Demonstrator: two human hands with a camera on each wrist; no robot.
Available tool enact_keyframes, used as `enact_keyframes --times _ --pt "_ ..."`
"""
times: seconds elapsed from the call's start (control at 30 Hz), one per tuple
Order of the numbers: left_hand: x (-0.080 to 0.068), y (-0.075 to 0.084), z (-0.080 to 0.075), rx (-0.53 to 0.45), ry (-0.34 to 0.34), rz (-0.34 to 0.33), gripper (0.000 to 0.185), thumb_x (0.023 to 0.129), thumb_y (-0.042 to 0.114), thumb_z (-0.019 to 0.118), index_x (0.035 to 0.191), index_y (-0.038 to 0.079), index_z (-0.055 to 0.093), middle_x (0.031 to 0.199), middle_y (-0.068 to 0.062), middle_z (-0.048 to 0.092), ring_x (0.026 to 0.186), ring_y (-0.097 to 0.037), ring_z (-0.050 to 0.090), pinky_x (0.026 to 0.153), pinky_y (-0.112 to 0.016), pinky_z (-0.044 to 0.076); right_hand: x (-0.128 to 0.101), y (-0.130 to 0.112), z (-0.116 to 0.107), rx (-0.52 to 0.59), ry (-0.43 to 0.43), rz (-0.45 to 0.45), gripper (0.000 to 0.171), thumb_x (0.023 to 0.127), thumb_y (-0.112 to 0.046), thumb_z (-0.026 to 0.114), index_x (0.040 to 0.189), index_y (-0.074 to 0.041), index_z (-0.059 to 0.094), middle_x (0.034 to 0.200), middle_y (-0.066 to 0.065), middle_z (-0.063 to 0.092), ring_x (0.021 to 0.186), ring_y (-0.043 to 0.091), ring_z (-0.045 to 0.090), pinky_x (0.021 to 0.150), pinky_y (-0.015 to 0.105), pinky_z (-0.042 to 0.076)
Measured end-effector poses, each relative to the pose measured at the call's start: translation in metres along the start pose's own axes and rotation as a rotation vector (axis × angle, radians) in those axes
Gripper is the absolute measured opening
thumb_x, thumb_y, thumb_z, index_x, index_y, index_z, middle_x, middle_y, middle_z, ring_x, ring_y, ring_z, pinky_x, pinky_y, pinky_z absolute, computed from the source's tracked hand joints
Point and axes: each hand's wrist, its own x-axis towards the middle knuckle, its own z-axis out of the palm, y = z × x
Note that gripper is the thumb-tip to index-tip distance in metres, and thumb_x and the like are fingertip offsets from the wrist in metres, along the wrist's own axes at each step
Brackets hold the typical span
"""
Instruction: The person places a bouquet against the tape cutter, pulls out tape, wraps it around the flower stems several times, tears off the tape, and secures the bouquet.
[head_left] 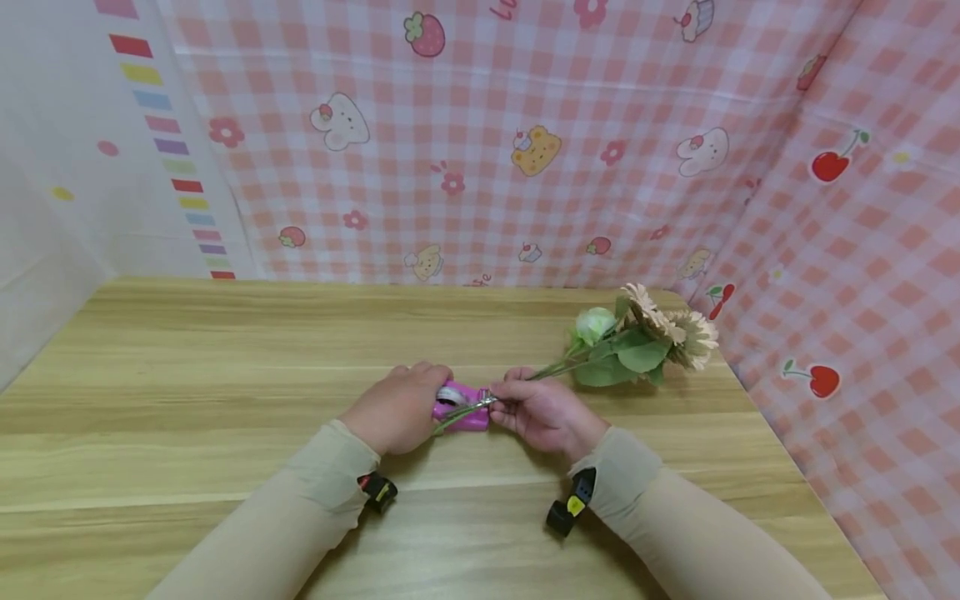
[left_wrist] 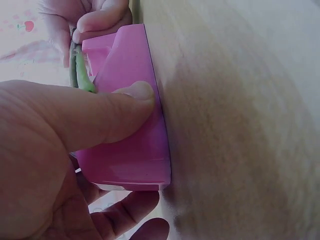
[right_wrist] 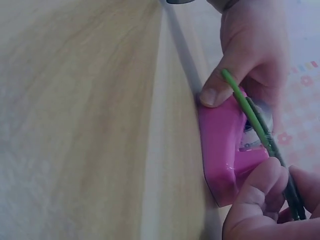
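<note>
Gripping a bright pink plastic tape dispenser (head_left: 461,412) on the pale wood-grain bench (head_left: 187,392), the left hand (head_left: 397,408) curls over it; in the left wrist view the thumb (left_wrist: 100,112) presses flat on the pink side wall and the other fingers (left_wrist: 125,210) wrap under the far side. Dispenser stands near the bench middle, between both hands. Right hand (head_left: 543,412) pinches the thin green stems of a bunch of artificial flowers (head_left: 645,337); fingers closed on the stems just beside the dispenser's right end. Stems (right_wrist: 255,115) lie slantwise across the dispenser top, touching it, cut ends by the left hand. Flower heads, cream and pale green with broad leaves, rest on the bench toward its far right corner. Pink checked cloth (head_left: 525,142) hangs behind and to the right.
</note>
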Motion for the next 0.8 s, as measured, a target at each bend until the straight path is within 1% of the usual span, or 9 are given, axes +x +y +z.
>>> enact_keyframes --times 0.13,0.2,0.37,0.5,0.6,0.8 --pt "0.000 0.001 0.000 0.001 -0.003 0.000 0.048 0.098 0.014 0.069 0.144 0.014 0.056 0.141 -0.007 0.063 0.123 -0.033 0.060 0.111 -0.048 0.052 0.000 -0.001 -0.002 0.008 -0.017 0.012 0.032 0.104 0.004 0.051 0.079 -0.015 0.051 0.081 0.002 0.067 0.069 0.010 0.066 0.069 0.021 0.060" --pt "0.000 0.001 0.001 0.002 -0.003 -0.001 0.048 0.097 0.013 0.069 0.144 0.014 0.056 0.140 -0.007 0.063 0.123 -0.033 0.061 0.110 -0.048 0.052 0.000 -0.003 -0.004 0.014 -0.022 0.026 0.029 0.104 0.004 0.050 0.082 -0.015 0.051 0.083 0.003 0.068 0.070 0.011 0.066 0.070 0.021 0.060" --pt "0.001 0.001 0.001 0.005 0.001 -0.010 0.051 0.095 0.010 0.070 0.144 0.014 0.056 0.139 -0.007 0.063 0.121 -0.032 0.061 0.108 -0.048 0.053 0.003 -0.004 -0.009 -0.010 -0.052 0.068 0.023 0.105 0.000 0.051 0.088 -0.015 0.053 0.084 0.003 0.069 0.071 0.012 0.066 0.070 0.022 0.060" --pt "0.000 0.001 0.001 0.000 0.003 -0.015 0.054 0.093 0.009 0.072 0.145 0.013 0.056 0.139 -0.008 0.064 0.120 -0.032 0.061 0.107 -0.047 0.054 0.006 -0.005 -0.013 -0.051 -0.084 0.104 0.025 0.107 -0.004 0.051 0.085 -0.016 0.056 0.080 0.001 0.070 0.068 0.011 0.065 0.069 0.024 0.059" --pt "0.000 0.001 0.001 -0.003 0.005 -0.014 0.053 0.094 0.010 0.072 0.145 0.012 0.056 0.139 -0.008 0.064 0.119 -0.031 0.061 0.107 -0.047 0.054 0.007 -0.005 -0.015 -0.067 -0.104 0.122 0.028 0.107 -0.006 0.051 0.083 -0.016 0.058 0.078 0.000 0.071 0.067 0.010 0.066 0.069 0.025 0.059" --pt "0.000 0.001 0.000 -0.007 0.007 -0.011 0.051 0.094 0.009 0.072 0.143 0.013 0.057 0.139 -0.007 0.064 0.119 -0.031 0.061 0.107 -0.046 0.054 0.009 -0.004 -0.017 -0.072 -0.109 0.134 0.026 0.108 -0.007 0.051 0.084 -0.016 0.059 0.078 0.001 0.072 0.069 0.011 0.068 0.070 0.025 0.060"
